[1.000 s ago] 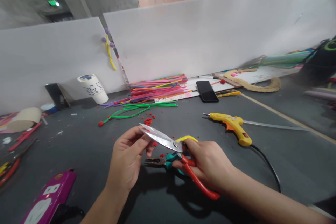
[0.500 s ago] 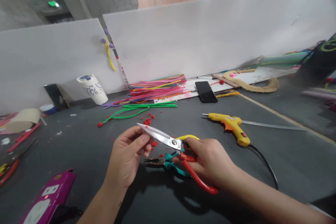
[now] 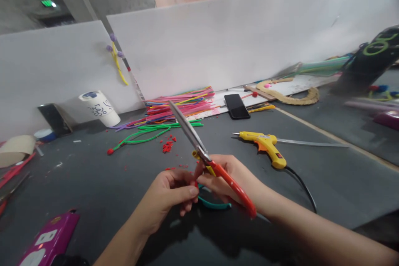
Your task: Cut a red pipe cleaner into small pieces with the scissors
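Note:
My right hand (image 3: pixel 229 181) is closed on the red and yellow handles of a pair of scissors (image 3: pixel 190 133). The shut blades point up and to the left, above the table. Just left of it, my left hand (image 3: pixel 170 195) has its fingers curled together in a pinch near the scissor handles. What it pinches is too small to make out. A pair of teal-handled pliers (image 3: pixel 215 205) lies on the dark table under both hands. Red crumbs (image 3: pixel 167 146) are scattered beyond the hands.
A yellow glue gun (image 3: pixel 264 143) with a black cord lies to the right, and a black phone (image 3: pixel 236 106) lies behind it. Coloured pipe cleaners (image 3: pixel 183 104) are piled by the white partition. A paper cup (image 3: pixel 99 108) stands at the left. A magenta power strip (image 3: pixel 50 239) lies near left.
The scissors swung from lying level to pointing up and left. My left hand left the blade tip and dropped to the handles, closing into a pinch. The view shifted slightly.

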Action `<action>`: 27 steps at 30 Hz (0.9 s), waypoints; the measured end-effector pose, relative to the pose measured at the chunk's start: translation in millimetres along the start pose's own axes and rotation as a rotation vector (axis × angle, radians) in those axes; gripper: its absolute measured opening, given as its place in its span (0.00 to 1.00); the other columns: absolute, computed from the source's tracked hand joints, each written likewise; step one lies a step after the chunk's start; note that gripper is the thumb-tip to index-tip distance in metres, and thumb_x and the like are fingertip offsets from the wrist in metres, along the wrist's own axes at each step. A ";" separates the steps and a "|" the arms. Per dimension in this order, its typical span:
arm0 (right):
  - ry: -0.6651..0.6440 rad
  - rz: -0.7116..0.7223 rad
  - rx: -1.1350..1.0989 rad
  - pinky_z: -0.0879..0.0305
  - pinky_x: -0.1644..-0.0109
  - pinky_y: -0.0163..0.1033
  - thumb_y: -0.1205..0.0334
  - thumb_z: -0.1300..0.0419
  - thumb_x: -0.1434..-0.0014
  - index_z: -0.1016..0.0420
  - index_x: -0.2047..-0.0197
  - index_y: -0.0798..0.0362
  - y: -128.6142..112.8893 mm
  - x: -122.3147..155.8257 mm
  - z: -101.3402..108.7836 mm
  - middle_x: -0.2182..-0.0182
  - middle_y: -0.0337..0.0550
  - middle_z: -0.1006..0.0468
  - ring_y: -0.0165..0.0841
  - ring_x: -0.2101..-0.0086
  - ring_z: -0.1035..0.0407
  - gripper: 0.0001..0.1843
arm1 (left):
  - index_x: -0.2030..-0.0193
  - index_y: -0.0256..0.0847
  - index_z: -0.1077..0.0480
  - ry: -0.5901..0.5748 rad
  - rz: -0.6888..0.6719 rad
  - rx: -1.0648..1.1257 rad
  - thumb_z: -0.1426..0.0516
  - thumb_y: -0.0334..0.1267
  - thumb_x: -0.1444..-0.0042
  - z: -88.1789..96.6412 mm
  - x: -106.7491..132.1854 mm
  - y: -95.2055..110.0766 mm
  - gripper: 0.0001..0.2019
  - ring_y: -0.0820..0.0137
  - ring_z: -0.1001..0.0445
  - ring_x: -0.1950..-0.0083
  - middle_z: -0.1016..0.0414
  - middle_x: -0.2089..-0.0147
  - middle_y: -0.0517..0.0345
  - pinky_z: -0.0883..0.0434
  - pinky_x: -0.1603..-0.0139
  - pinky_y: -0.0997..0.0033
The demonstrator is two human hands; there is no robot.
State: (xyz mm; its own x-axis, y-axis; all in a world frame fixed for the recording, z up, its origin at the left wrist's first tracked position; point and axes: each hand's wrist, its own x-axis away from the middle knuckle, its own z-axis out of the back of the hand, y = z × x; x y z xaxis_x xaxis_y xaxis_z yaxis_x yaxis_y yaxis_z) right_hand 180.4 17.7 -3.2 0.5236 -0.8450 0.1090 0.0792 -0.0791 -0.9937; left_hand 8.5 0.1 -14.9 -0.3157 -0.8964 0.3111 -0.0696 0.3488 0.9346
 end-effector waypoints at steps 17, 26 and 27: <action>0.071 -0.031 0.134 0.52 0.82 0.28 0.67 0.47 0.54 0.38 0.76 0.53 5.2 -6.0 -2.6 0.86 0.27 0.43 0.21 0.86 0.47 0.02 | 0.78 0.37 0.28 0.251 -0.215 -0.363 0.39 0.33 0.59 -9.9 3.1 8.9 0.03 0.75 0.37 0.81 0.33 0.81 0.60 0.38 0.80 0.77; 0.101 -0.013 0.192 0.51 0.80 0.28 0.66 0.47 0.53 0.39 0.77 0.54 6.3 -7.7 -5.1 0.86 0.28 0.43 0.21 0.85 0.49 0.04 | 0.78 0.37 0.29 0.252 -0.230 -0.459 0.41 0.33 0.58 -12.9 1.3 5.9 0.03 0.75 0.38 0.82 0.34 0.83 0.62 0.39 0.81 0.76; 0.103 0.002 0.207 0.51 0.80 0.28 0.65 0.46 0.52 0.39 0.77 0.53 6.7 -7.5 -4.6 0.85 0.28 0.44 0.21 0.84 0.49 0.05 | 0.78 0.37 0.29 0.250 -0.223 -0.436 0.41 0.34 0.58 -12.2 1.4 5.4 0.03 0.75 0.38 0.82 0.34 0.83 0.62 0.39 0.81 0.76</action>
State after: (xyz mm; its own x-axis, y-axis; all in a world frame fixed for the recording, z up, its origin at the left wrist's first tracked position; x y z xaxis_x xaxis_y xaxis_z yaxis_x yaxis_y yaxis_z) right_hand 173.1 21.1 -10.8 0.4357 -0.8952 0.0936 0.2559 0.0235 -0.9664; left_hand 19.2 -2.6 -7.3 -0.1005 -0.9918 0.0787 0.3064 0.0444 0.9509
